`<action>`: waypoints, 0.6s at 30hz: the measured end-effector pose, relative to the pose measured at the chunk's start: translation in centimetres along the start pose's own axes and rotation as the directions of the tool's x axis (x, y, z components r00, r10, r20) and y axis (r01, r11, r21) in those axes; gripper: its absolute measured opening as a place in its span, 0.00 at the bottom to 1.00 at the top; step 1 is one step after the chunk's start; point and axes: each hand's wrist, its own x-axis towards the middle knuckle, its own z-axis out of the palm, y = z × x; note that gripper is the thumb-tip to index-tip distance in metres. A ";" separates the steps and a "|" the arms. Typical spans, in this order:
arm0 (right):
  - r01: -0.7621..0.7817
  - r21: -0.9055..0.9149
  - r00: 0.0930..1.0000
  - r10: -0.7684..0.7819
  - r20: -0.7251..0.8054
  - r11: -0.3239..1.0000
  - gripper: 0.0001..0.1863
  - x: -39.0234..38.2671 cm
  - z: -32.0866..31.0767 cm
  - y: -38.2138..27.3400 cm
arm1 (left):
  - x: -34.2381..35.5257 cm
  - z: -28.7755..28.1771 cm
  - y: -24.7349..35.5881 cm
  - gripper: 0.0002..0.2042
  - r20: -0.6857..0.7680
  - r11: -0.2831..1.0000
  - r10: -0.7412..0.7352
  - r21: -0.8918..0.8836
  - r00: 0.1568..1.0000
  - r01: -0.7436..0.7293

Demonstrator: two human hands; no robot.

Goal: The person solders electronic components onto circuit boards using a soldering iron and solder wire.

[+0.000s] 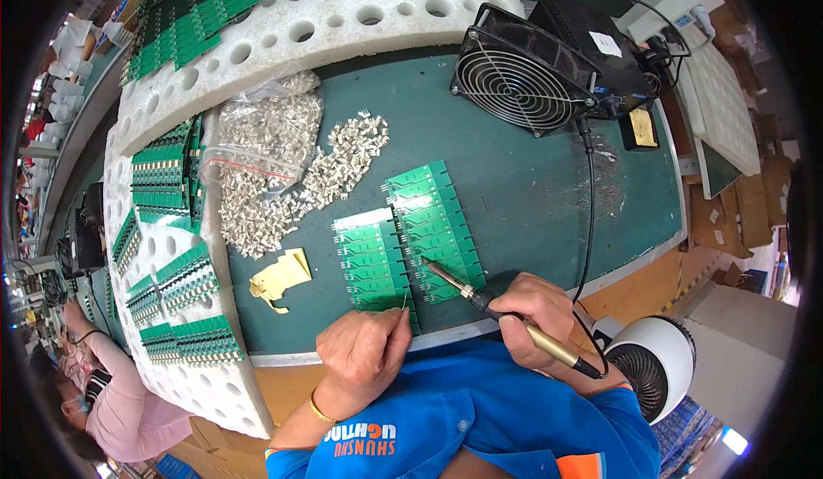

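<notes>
Presently grips a pencil-shaped soldering iron with a brass-coloured handle and black collar (pixel 483 300) in the right hand (pixel 533 318), with thumb and fingers curled round the shaft. Points it up and leftward, with its tip at the left part of a pale-lined green circuit-board panel (pixel 441 213); cannot tell contact from mere closeness there. Pinches a thin, silvery wire (pixel 405 297) between thumb and forefinger of the left hand (pixel 364 346), with the other fingers folded inward. Holds this wire over the lower right of a second green circuit-board panel (pixel 369 252), lying just left of the first on the dark green tabletop (pixel 531 196), close to the near edge. Has a loose heap of small white-and-metal connectors (pixel 347 158) beyond the panels, beside a clear plastic bag of similar pieces (pixel 270 128), plus a crumpled yellow scrap (pixel 281 279) nearer. Further left, has rows of green boards (pixel 193 342) on a white foam slab with round holes (pixel 193 374). Faces, at upper right, a black square fan with a round wire grille (pixel 519 85), beside a dark box (pixel 561 29).
</notes>
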 end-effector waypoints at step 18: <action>-0.018 -0.002 1.000 0.018 0.015 1.000 0.07 0.1 0.1 0.1 | 0.1 -0.1 -0.1 0.09 0.018 1.000 0.006 -0.015 1.000 -0.005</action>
